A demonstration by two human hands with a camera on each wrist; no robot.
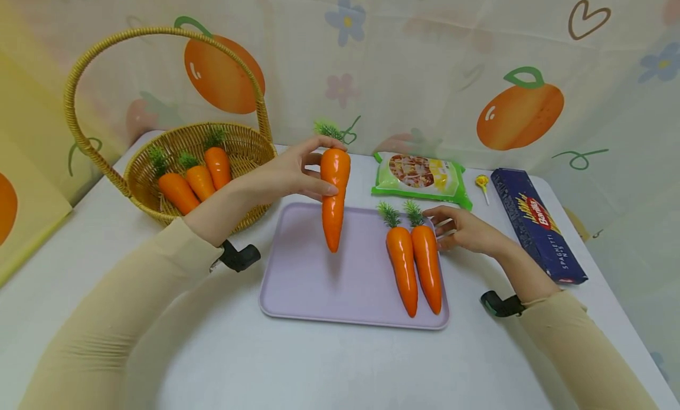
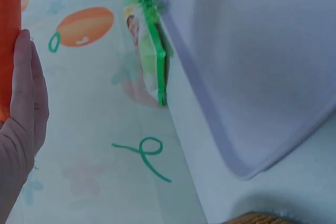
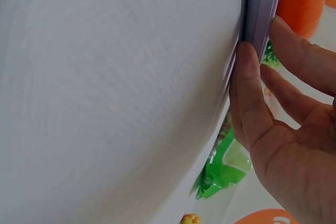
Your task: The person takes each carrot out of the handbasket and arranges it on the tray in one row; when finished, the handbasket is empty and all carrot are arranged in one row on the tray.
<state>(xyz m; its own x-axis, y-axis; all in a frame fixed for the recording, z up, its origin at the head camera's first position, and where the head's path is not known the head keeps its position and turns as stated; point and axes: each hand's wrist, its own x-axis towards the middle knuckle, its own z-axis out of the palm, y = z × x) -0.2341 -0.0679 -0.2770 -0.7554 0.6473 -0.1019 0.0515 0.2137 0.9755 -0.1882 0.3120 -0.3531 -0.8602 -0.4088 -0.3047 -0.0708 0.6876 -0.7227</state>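
My left hand (image 1: pixel 305 168) grips an orange carrot (image 1: pixel 334 192) near its leafy top, holding it point down above the lilac tray (image 1: pixel 308 274). In the left wrist view, part of this carrot (image 2: pixel 9 45) shows beside the fingers. On the tray's right side lie two more carrots, a left one (image 1: pixel 402 268) and a right one (image 1: pixel 427 265), side by side with their green tops toward the back. My right hand (image 1: pixel 459 228) is at the tray's right edge, its fingers loosely bent; the right wrist view shows fingertips (image 3: pixel 247 53) touching the rim (image 3: pixel 260 14).
A wicker basket (image 1: pixel 133 168) with a tall handle stands at the back left and holds three carrots (image 1: pixel 177 192). Behind the tray lies a green food packet (image 1: pixel 419 177), then a yellow lollipop (image 1: pixel 482 183) and a blue spaghetti box (image 1: pixel 536 224) to the right.
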